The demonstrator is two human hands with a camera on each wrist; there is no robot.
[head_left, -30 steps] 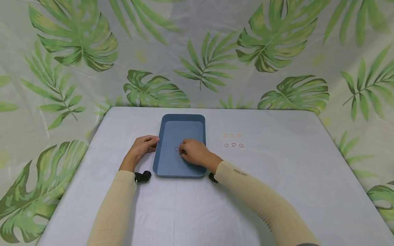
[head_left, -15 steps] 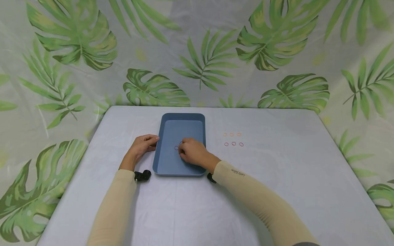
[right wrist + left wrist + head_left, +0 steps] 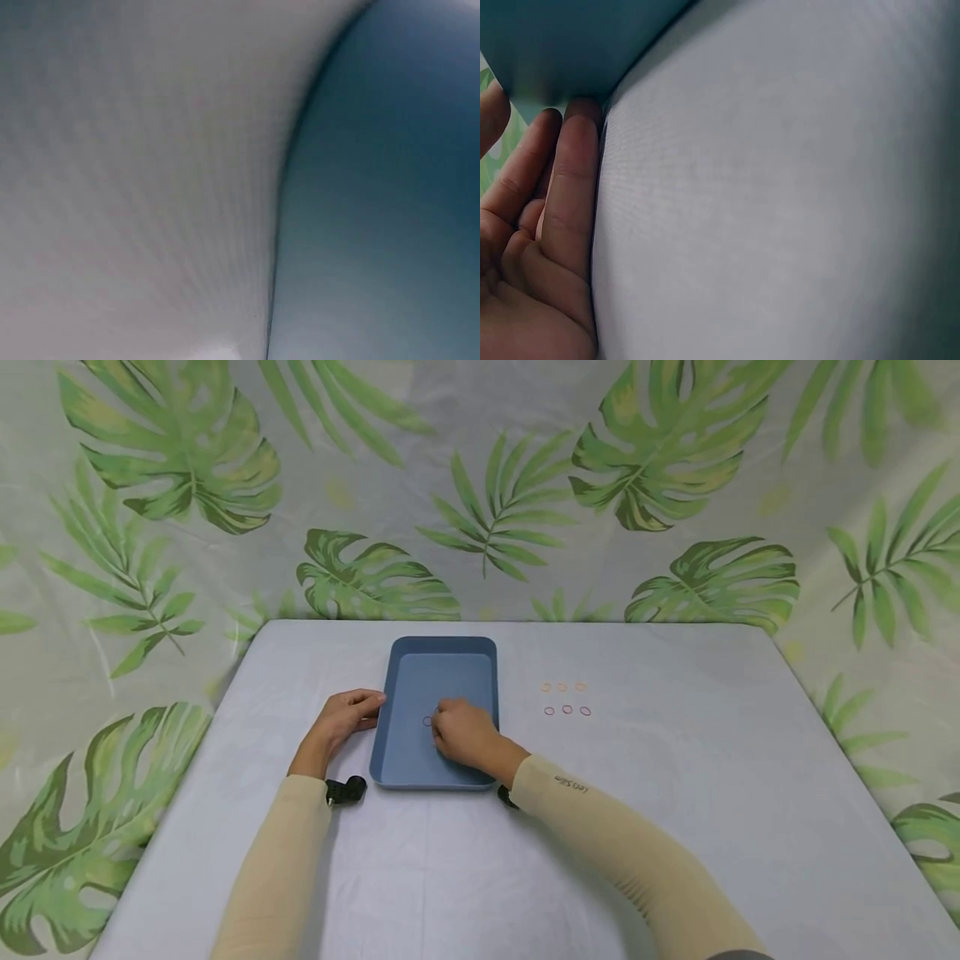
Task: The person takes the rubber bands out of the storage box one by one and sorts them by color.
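Note:
A blue rectangular tray (image 3: pixel 433 637) stands on the white-covered table. My left hand (image 3: pixel 347 718) is at its left wall. In the left wrist view the fingers (image 3: pixel 571 172) lie nearly straight against the tray's outer side, thumb tip at the rim. Over the tray floor, my right hand (image 3: pixel 467 732) has its fingers bent downward; whether they pinch anything I cannot tell, as the fingertips are hidden. Just left of them lies a small thin red ring (image 3: pixel 427 722), with part of another red ring (image 3: pixel 437 711) showing by the fingers. The right wrist view misses the hand.
To the right of the tray, three small orange rings (image 3: pixel 562 687) form a row on the table. Three red rings (image 3: pixel 567 710) make a second row closer to me. A leaf-patterned curtain (image 3: pixel 495 510) hangs behind the table's back edge.
My right hand has shifted very slightly left, covering more of the red ring by its fingers. My left hand keeps its place at the tray, and the rows on the table are unchanged.

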